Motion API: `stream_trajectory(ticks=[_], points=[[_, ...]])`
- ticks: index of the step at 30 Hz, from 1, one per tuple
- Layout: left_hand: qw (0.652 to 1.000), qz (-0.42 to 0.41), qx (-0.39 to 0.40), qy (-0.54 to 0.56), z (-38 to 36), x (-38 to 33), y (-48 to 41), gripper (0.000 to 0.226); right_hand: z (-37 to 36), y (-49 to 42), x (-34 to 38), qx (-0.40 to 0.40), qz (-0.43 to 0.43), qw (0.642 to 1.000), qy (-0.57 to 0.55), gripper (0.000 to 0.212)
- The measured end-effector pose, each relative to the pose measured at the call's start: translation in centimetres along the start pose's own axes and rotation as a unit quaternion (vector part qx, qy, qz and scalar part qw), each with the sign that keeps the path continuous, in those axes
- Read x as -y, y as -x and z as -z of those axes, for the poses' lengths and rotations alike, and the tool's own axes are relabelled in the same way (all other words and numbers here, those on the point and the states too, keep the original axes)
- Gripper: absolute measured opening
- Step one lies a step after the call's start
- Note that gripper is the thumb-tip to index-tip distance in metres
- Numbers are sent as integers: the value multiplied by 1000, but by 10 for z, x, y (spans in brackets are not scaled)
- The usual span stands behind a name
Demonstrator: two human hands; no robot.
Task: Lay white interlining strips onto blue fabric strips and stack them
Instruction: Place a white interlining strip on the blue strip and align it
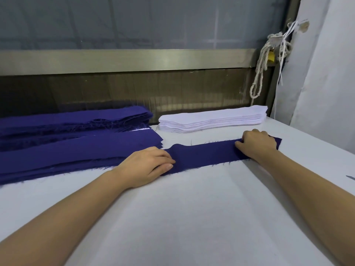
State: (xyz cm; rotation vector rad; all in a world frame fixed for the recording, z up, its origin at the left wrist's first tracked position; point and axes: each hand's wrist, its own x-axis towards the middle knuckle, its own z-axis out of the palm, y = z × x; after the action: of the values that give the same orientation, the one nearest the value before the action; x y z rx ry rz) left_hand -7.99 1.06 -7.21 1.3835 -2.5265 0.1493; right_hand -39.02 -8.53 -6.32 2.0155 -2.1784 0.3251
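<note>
Spreading: one long dark-blue fabric strip with frayed edges (207, 156), flat across the centre right of the frame on the white cloth-covered table (192, 217), a hand on each end.
Left hand (148, 166): lies on the strip's left end, fingers nearly straight, thumb and fingertips pressing the cloth down; nothing gripped.
Right hand (257, 144): on the strip's right end, knuckles up, fingers curled under; whether they pinch the cloth or only press it cannot be told.
White stack: neat pile of white interlining strips with tapered ends (211, 120), just above the blue strip in the frame, apart from it, none yet laid.
Blue pile: heaped dark-blue fabric strips (67, 148) at the left of the frame, its near end just beside the left hand.
Background: off-white rope (259, 73) hanging at the upper right.
Step, as judged: smoothing the base strip before the first interlining goes on.
Risk: uneven pull from the two hands could skew or wrinkle the strip, so the interlining would sit off its edges.
Risk: loose frayed threads may fold under and be trapped beneath the white piece.
Risk: lifting one white strip carelessly could drag its neighbours and upset the stack.
</note>
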Motion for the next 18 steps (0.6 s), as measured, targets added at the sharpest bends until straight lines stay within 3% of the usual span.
stream_trajectory(ticks=[3, 10, 14, 18], points=[[1000, 5, -5, -5, 1, 1, -1, 33, 3, -1, 11, -9, 31, 999, -16, 33], [998, 42, -51, -23, 2, 10, -10, 27, 0, -7, 64, -18, 200, 977, -69, 37], [985, 92, -128, -69, 5, 18, -17, 26, 5, -22, 108, -58, 234, 968, -66, 41], [969, 156, -162, -107, 3, 33, -13, 26, 5, -35, 145, -94, 248, 964, -26, 32]])
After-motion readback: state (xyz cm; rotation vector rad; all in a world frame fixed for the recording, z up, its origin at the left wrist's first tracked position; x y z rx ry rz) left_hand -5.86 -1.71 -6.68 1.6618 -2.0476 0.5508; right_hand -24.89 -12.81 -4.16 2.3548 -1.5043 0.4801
